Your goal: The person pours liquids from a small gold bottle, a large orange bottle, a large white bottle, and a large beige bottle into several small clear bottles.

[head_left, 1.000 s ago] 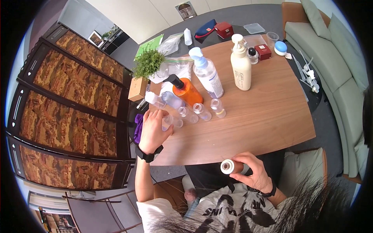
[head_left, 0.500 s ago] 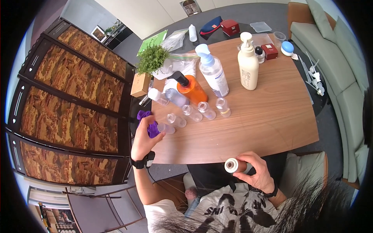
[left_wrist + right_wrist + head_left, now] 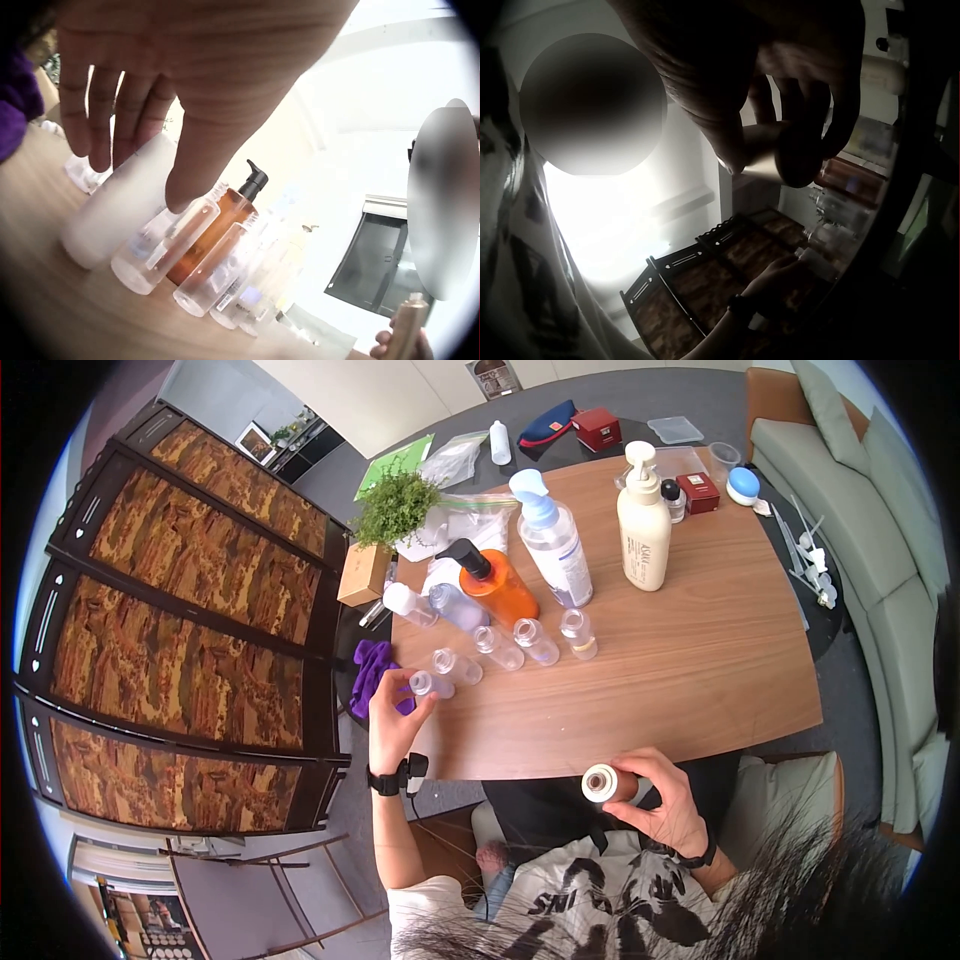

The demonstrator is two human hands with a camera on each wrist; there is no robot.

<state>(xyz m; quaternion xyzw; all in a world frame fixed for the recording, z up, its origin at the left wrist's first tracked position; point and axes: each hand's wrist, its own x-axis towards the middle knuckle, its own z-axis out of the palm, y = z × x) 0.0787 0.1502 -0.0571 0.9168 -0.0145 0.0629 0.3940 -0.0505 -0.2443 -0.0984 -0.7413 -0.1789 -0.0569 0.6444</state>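
Note:
At the left front of the table, my left hand (image 3: 395, 725) has its thumb and fingers around a small frosted bottle (image 3: 432, 684). From the left wrist view, this bottle (image 3: 120, 210) is whitish and stands between the thumb and the fingers, its top hidden behind the hand. Just beyond it, several small clear bottles (image 3: 498, 647) without caps stand in a slanting row. My right hand (image 3: 660, 800) grips a small brown bottle (image 3: 622, 787) with a white collar, off the table's front edge. Its neck faces the head camera.
Behind the row stand an orange pump bottle (image 3: 500, 588), a clear pump bottle (image 3: 555, 550), a cream pump bottle (image 3: 644, 535) and a white-capped bottle (image 3: 410, 603). A potted plant (image 3: 400, 515) and a cardboard box (image 3: 363, 574) are at the left. A purple cloth (image 3: 372, 670) lies beside my left hand.
My left hand drew back toward the table's left front, its fingers spread wider half a second ago, and now closes in around the frosted bottle. The right hand keeps holding the brown bottle.

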